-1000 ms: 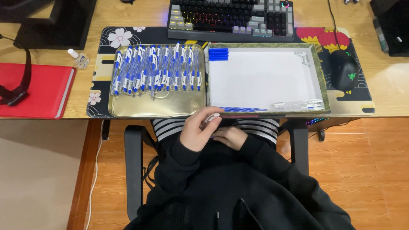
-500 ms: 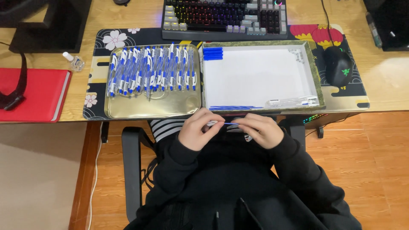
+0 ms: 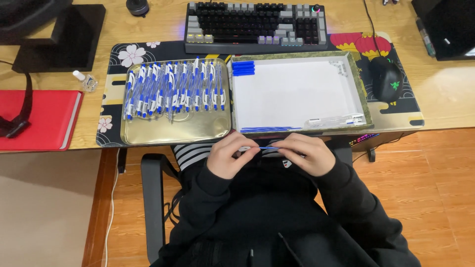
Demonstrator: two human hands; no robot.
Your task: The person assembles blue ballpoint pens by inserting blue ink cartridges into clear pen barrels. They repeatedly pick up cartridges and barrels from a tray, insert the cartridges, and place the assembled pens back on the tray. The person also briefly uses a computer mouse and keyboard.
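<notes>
My left hand [image 3: 231,155] and my right hand [image 3: 302,154] meet over my lap, just below the desk edge. Between them they hold a thin blue pen refill [image 3: 267,148] and a small pen part, each hand pinching one end. Above my left hand lies a gold metal tray [image 3: 173,130] with several blue-and-white pens [image 3: 173,89] in a row. Above my right hand is a white-lined box lid [image 3: 297,94] with blue caps [image 3: 243,68] in its far left corner, blue refills [image 3: 269,129] along its near edge and clear parts [image 3: 336,120] at the near right.
A keyboard [image 3: 255,24] sits behind the trays on a patterned desk mat [image 3: 111,91]. A black mouse [image 3: 386,79] lies to the right, a red notebook [image 3: 39,118] and a small bottle [image 3: 84,80] to the left. A monitor stand [image 3: 59,37] is at the far left.
My right hand has come up from beside the left and taken the other end of the blue refill. The hands have spread slightly apart, stretching the refill between them.
</notes>
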